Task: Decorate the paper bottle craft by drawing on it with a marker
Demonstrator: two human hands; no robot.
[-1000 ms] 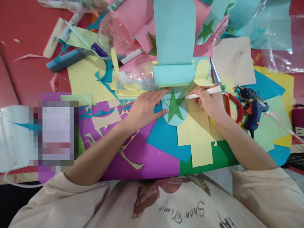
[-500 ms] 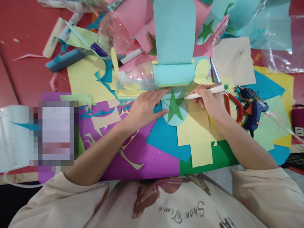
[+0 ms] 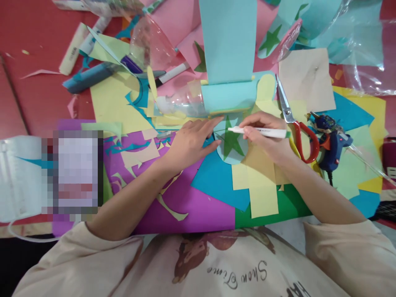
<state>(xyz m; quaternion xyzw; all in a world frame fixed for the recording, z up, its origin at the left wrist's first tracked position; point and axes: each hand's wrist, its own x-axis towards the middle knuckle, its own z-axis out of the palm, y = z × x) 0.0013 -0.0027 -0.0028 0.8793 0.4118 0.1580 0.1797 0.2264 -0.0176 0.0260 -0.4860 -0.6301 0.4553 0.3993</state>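
My right hand (image 3: 262, 132) grips a white marker (image 3: 272, 132) with a green end, its tip at the upper left part of a green star (image 3: 232, 144). The star is coloured on a light-blue paper wing (image 3: 222, 152) with a rounded end. My left hand (image 3: 194, 142) lies with fingers spread, its fingertips at the left edge of the wing. Behind both hands lies a model plane (image 3: 229, 97), a clear plastic bottle partly wrapped in light-blue paper. A second blue wing (image 3: 230, 41) stretches away from its far side.
Red-handled scissors (image 3: 305, 144) and a blue glue gun (image 3: 331, 152) lie to the right. Paper scraps (image 3: 139, 154) cover the purple sheet (image 3: 192, 214) at left. Several markers (image 3: 72, 49) lie at the far left, and a blurred-out device (image 3: 77, 169) stands near my left forearm.
My right hand has brought the marker tip leftward from the wing's right edge onto the star, and the marker's back end has tilted down. My left hand stays nearly in place.
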